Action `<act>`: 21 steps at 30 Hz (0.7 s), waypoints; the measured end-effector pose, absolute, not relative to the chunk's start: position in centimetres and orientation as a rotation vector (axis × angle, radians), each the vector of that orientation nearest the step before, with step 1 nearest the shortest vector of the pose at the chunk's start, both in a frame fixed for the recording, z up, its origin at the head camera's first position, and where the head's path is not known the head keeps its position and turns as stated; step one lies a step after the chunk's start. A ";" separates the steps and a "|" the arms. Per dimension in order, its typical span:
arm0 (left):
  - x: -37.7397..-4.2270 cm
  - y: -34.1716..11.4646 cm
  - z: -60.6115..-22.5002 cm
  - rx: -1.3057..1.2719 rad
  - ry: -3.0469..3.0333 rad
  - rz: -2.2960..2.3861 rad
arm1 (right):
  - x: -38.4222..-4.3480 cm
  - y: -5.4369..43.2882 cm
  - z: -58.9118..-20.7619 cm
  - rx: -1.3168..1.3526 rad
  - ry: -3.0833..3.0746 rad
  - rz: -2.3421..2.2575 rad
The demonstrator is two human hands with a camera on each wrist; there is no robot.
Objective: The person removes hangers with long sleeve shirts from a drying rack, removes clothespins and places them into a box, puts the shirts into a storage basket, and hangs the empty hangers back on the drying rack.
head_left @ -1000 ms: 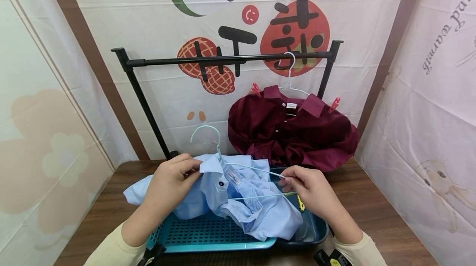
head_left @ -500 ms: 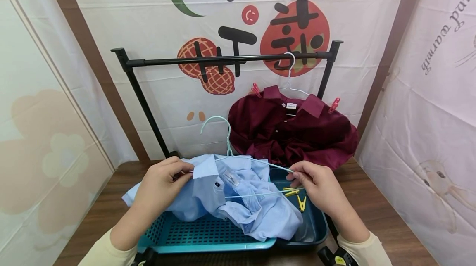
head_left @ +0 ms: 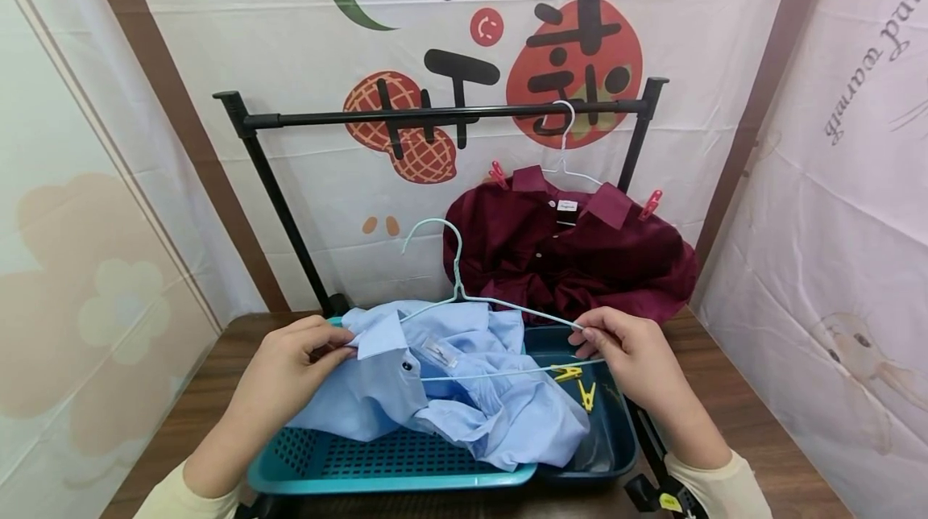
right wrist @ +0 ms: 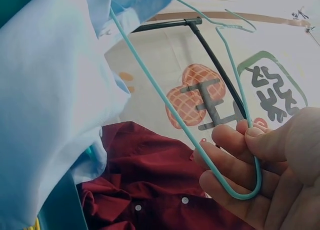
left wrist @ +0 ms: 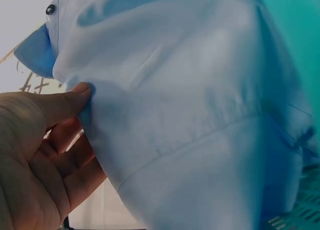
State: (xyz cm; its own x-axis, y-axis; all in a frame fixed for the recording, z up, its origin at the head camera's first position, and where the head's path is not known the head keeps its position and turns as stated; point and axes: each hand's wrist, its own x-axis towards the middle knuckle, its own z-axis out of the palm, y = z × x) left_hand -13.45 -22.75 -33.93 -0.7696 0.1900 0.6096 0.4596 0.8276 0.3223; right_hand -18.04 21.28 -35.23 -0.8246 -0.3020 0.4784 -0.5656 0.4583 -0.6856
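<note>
My left hand (head_left: 300, 358) pinches a light blue shirt (head_left: 362, 398) at the shoulder beside its collar. In the left wrist view, thumb and fingers grip the shirt's edge (left wrist: 165, 89). A mint-green wire hanger (head_left: 522, 309) has its left arm inside the shirt's neck opening, that end hidden by cloth. My right hand (head_left: 631, 350) holds the hanger's other end, which is outside the shirt; the right wrist view shows thumb and fingers on the hanger's bent corner (right wrist: 245, 190). The hanger's hook stands upright above the collar. The shirt's lower part lies bunched over the baskets.
A teal perforated basket (head_left: 391, 483) sits under the shirt, beside a dark blue tray (head_left: 623, 454) with yellow clothespins (head_left: 587, 396). Behind, a black rack (head_left: 435, 114) bears a maroon shirt (head_left: 573, 253) on a white hanger, with red clothespins (head_left: 651, 205) at its shoulders.
My left hand has moved left and slightly down, drawing the collar and shoulder leftward. My right hand has moved slightly right, and the hanger's hook has shifted right and up.
</note>
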 end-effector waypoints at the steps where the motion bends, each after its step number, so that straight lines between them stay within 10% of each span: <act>1: -13.5 -22.9 -34.0 -0.474 -2.436 -0.626 | -18.1 21.4 -35.2 0.742 -2.422 1.303; 21: -12.8 -25.4 -34.9 -0.279 -2.595 -0.783 | -18.9 23.8 -34.6 0.647 -2.493 1.298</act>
